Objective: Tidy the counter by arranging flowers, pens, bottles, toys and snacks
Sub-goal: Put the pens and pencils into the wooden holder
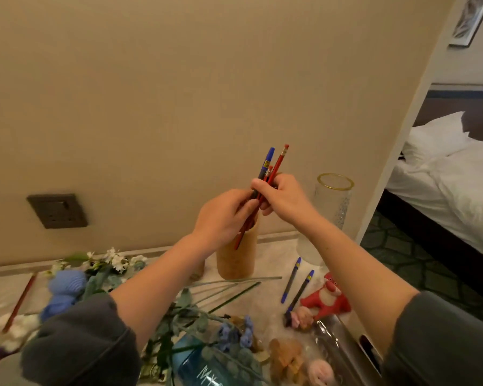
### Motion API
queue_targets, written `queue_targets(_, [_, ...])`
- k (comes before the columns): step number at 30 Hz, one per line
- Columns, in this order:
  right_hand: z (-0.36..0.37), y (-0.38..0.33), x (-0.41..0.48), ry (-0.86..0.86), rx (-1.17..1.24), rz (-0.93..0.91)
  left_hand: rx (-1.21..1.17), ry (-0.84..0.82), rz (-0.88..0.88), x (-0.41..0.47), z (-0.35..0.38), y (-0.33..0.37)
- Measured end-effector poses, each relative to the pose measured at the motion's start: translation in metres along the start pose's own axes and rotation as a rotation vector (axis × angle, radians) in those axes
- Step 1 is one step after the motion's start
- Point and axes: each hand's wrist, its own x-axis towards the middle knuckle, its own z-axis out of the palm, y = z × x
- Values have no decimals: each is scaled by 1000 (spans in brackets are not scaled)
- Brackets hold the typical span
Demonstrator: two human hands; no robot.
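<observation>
Likely light, stiff and a little slippery, the pens point(266, 166) are pinched mid-shaft by the curled fingers of the left hand point(223, 217) and the right hand point(283, 196), over the cup point(236, 263).

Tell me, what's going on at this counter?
A person is tidying a cluttered counter. Their left hand and right hand together grip a bundle of pens and pencils, held upright at the mouth of a tan holder. Two blue pens lie on the counter beside a red toy. Loose flowers sprawl across the surface, and a glass vase stands near the wall.
</observation>
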Motion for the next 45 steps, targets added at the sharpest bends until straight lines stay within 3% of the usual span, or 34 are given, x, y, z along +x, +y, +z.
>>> queue_targets(10, [19,-9,25,24,-125,-73,-126,178,-143,9,-10,-17])
queue_targets(16, [16,-20,34,57,-186,-223,-271,279,-153,20,-12,-14])
queue_targets(19, [22,-5,35,37,-227,-172,-122,215,-183,14,-6,-21])
queue_targets(23, [38,34,24,-127,-295,-9,64,38,-264,-10,15,-39])
queue_targets(30, [43,63,21,-246,-310,117,32,-15,-354,-24,29,-48])
queue_targets(37, [39,62,17,-201,-166,127,-56,47,-389,-17,31,-43])
queue_targets(45, [38,60,18,-190,-108,88,-2,-5,-427,-18,32,-42])
